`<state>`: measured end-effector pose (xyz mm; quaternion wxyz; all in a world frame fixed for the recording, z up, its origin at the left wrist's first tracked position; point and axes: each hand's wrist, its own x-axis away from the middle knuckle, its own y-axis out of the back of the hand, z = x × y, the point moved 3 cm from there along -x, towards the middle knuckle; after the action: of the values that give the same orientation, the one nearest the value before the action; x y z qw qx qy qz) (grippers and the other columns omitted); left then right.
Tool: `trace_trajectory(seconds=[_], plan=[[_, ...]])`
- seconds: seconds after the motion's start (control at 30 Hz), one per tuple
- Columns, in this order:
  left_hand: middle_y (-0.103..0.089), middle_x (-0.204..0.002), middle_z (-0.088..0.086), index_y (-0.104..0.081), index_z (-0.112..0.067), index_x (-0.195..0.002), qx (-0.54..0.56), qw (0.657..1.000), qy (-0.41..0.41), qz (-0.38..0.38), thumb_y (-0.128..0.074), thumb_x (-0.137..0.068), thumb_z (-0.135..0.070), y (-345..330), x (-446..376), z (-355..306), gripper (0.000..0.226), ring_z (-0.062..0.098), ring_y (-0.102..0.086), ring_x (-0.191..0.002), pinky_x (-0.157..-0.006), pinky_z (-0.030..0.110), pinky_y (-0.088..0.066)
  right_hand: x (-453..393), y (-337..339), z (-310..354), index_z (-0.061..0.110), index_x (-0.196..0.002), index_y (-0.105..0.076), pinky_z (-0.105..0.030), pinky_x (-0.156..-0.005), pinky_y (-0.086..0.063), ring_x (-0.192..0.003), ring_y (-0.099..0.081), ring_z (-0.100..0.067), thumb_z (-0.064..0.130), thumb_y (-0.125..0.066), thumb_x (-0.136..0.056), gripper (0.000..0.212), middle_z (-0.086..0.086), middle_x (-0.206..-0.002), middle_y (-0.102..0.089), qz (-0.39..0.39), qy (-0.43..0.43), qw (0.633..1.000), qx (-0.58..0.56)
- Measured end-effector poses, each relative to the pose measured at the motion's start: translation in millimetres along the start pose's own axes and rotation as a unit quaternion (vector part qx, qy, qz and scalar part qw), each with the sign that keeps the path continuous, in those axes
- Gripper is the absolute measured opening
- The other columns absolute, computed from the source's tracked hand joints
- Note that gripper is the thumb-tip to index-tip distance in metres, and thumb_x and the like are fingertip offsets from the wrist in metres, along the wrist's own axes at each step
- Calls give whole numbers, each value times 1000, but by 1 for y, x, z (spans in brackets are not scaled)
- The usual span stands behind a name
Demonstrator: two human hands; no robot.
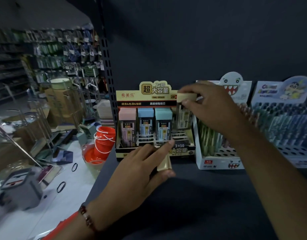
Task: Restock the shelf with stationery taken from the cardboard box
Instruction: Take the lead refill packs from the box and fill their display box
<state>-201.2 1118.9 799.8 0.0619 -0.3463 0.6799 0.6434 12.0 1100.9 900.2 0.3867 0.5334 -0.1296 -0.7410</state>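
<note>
My right hand (212,104) pinches a yellow-capped lead case (184,110) over the display box (150,97) on the shelf (192,196). My left hand (140,172) grips another yellow case (165,163).

The picture is dim. The dark shelf (192,196) under both hands is almost black, and the wall above them too. Left of the left hand (140,168) the white floor (50,205) is brighter. The right hand (213,108) looks a bit smeared. Far left of the hands, things are blurry and bent at the edge. The corners go dark.
</note>
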Motion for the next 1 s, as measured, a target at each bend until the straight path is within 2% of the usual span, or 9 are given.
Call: trace_trajectory(seconds=[0.13,0.23,0.27,0.37,0.6,0.77,0.9,1.0], plan=[[-38,-96,-18,-8,-45,-153,-1,1000,-2,-3,-23,-97,-67,-1,-1,0,62,0,-38,-85,-71,9,-32,5,-4,-7,26,-116,-68,-27,-81,-45,-94,-55,-6,22,-65,-90,27,11,-102,-63,8,22,998,50],[-36,-94,-20,-10,-46,-153,7,1000,0,-5,-24,-97,-68,-1,-3,0,62,-2,-37,-83,-70,9,-33,10,-4,-15,27,-118,-69,-16,-81,-39,-98,-54,-4,25,-66,-90,28,13,-104,-66,-2,20,997,71],[-35,-94,-20,-11,-46,-152,10,1000,1,-4,-24,-96,-68,-1,-3,0,61,-2,-37,-83,-70,9,-33,11,-5,-17,28,-118,-69,-16,-82,-41,-98,-55,-3,25,-67,-89,29,13,-106,-68,-2,15,998,68],[-32,-93,-22,-8,-48,-152,8,1000,-3,-3,-23,-96,-69,-1,-3,0,61,-2,-36,-83,-69,9,-33,12,-8,-23,28,-117,-70,-28,-86,-48,-96,-59,-5,25,-68,-89,29,9,-109,-72,5,-2,998,66],[-33,-93,-23,-11,-48,-152,3,1000,1,2,-22,-96,-69,-1,-4,1,61,-3,-35,-82,-68,8,-32,8,-12,-25,27,-120,-69,-19,-79,-39,-93,-55,0,24,-67,-91,29,7,-112,-71,34,-17,997,64],[-36,-97,-22,-2,-54,-149,15,1000,-3,10,-15,-92,-74,-1,-3,0,62,-4,-36,-88,-72,9,-34,4,-14,-21,29,-120,-68,-22,-80,-42,-94,-57,-2,23,-64,-93,28,9,-113,-70,72,-28,996,43],[-39,-99,-20,-3,-53,-150,17,1000,-7,11,-16,-92,-73,-1,-3,0,62,-4,-37,-89,-74,9,-34,3,-18,-20,32,-119,-68,-27,-81,-46,-93,-60,-6,26,-63,-94,26,10,-110,-69,98,-33,994,45],[-39,-98,-21,-4,-52,-150,15,1000,-5,10,-16,-93,-73,-1,-3,1,62,-4,-36,-88,-73,8,-33,1,-19,-23,33,-117,-67,-19,-73,-43,-86,-58,0,26,-63,-94,24,13,-101,-65,97,-46,993,44]])
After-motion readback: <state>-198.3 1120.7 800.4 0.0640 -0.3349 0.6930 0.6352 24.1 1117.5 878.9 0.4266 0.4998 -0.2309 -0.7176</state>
